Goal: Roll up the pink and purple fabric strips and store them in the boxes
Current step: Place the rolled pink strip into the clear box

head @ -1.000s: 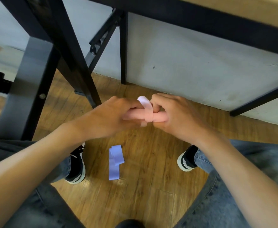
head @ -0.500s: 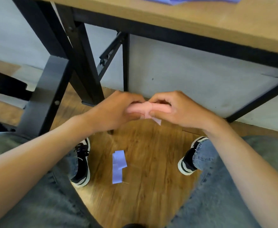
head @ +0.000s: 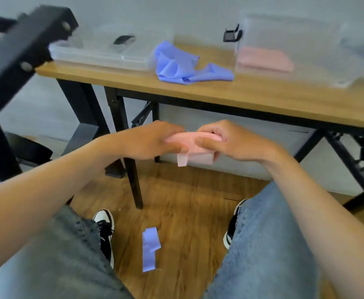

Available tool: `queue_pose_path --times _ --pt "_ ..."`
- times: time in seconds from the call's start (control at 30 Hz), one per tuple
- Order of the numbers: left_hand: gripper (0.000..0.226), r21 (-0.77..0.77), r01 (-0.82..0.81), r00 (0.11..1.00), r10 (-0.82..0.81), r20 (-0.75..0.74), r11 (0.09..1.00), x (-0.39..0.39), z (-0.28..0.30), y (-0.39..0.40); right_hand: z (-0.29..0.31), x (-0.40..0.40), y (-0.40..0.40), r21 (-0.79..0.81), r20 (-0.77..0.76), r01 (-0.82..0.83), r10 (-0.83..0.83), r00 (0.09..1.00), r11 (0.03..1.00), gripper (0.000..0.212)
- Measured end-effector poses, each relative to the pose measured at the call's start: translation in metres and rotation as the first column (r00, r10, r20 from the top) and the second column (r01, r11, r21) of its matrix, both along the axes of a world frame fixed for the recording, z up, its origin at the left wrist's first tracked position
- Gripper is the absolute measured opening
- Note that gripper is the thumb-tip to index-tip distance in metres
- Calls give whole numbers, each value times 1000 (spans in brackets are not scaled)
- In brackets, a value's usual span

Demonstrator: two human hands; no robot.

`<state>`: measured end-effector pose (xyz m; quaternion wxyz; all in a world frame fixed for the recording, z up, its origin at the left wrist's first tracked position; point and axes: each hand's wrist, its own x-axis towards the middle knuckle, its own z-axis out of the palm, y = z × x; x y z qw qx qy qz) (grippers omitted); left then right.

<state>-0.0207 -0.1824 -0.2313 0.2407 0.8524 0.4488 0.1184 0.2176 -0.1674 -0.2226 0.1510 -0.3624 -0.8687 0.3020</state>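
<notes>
A: What could go wrong from here?

B: The pink strip (head: 195, 145) is rolled between both hands, but a loose tail hangs just below the fingers. If either grip eases, I'd judge the roll springs open. It is also held out over the floor, so a slip would land it beside the purple piece (head: 149, 248) already lying down between the feet.

A: How are the hands placed?

B: Close together, knuckles up. The left hand (head: 148, 140) pinches the roll's left end; the right hand (head: 230, 140) curls its fingers round the right end, thumb underneath. Both forearms reach forward at about the same height.

A: And the rest?

B: Beyond the hands, a purple strip (head: 187, 65) lies crumpled on the table (head: 263, 98), with one clear box (head: 103, 50) beyond the left hand and another clear box (head: 288, 50), pink inside, beyond the right.
</notes>
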Motion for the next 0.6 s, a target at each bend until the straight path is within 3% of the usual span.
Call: queue_pose_path --times 0.3,0.47,0.6 --pt "24 229 46 999 -42 -24 972 18 83 1 78 25 -5 154 -54 50 -42 998 987 23" --pt "19 333 74 997 -79 0 940 45 129 20 124 48 6 115 -137 131 -115 984 985 12" --pt "19 403 65 998 -58 -29 913 67 164 49 157 70 22 48 -228 167 -152 962 985 18"
